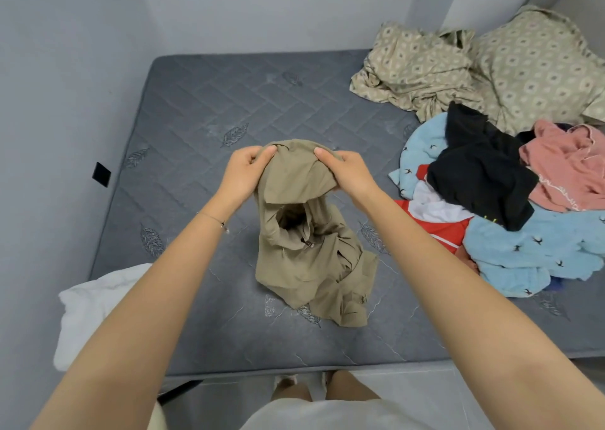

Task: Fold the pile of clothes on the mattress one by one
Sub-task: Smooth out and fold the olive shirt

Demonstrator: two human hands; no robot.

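Khaki cloth takes the middle of the scene. A crumpled khaki garment is held up by its top end over the centre of the grey quilted mattress. Its lower folds hang down and rest on the mattress toward the near edge.

The left hand takes the top of the garment from the left, its grip pinching the fabric between thumb and curled fingers. The right hand takes it from the right, its grip likewise pinching the cloth, thumb on top. The two hands are near each other, with a hump of fabric raised between them. Just below them a round opening in the garment gapes. A thin bracelet circles the left wrist.

The pile of clothes lies along the right edge of the mattress, apart from the held garment. A black garment sits on top, with a pink garment just beside it toward the right edge. Beneath them spreads a light blue fleece dotted with small dark marks. A red and white garment shows at the pile's left side.

Beyond the pile, at the far right corner, patterned beige bedding lies bunched. A white cloth lies at the near left corner, partly hidden by the left forearm.
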